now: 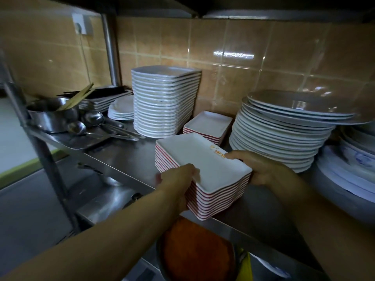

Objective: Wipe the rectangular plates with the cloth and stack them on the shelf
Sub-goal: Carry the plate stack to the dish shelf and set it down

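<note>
Stack of rectangular plates (205, 175) sits at the steel shelf's (125, 157) front edge, gripped at both ends: left hand (178, 183) curls around the near-left end, right hand (257, 169) clasps the right side. Behind it sits a shorter stack (208, 124). A metal pot (50, 114) holding utensils stands near the left edge.

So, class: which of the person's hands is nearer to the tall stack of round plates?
Right. The right hand grips the red-edged plate stack on the side just below the round plates; the left hand holds the opposite side, farther away.
</note>
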A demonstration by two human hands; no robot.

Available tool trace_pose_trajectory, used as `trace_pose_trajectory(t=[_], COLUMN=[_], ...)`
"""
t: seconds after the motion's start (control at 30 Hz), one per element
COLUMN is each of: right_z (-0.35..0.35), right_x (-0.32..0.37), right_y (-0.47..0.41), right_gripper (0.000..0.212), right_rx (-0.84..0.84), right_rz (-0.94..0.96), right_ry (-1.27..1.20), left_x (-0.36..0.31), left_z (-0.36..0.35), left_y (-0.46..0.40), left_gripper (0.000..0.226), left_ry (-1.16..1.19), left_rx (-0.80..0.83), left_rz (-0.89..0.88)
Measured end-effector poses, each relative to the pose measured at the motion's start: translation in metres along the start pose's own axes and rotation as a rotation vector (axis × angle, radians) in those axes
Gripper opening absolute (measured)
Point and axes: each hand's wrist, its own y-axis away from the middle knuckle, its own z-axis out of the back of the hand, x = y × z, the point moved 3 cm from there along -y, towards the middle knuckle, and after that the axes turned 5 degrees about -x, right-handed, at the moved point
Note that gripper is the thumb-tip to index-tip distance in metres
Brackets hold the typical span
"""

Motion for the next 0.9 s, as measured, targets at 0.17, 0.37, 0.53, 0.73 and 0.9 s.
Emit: trace_pose_trajectory(t=[0.17, 0.37, 0.53, 0.73, 0.9], right_z=[-0.003, -0.021, -0.052, -0.096, -0.115], right_x=[-0.004, -0.013, -0.020, -0.021, -0.027], right_y=[0.011, 0.032, 0.044, 0.049, 0.053], right_gripper=[0.020, 0.006, 0.021, 0.028, 0.020], right_rx=[-0.070, -0.185, -0.222, -0.253, -0.345], right_rz=[0.015, 0.049, 0.029, 0.043, 0.075], right_ry=[0.069, 0.093, -0.031, -0.138, -0.278], left_x=[-0.003, -0.020, -0.040, -0.066, -0.071], left_z=[0.003, 0.019, 0.037, 0.058, 0.070], left_y=[-0.002, -0.006, -0.024, -0.046, -0.061], left_gripper=[0.062, 0.038, 0.037, 0.025, 0.039], left_ry=[-0.010, -0.146, -0.219, -0.328, -0.322], left_rx=[0.036, 0.091, 0.174, 0.340, 0.461], left_rz=[-0.059, -0.084, -0.111, -0.095, -0.063])
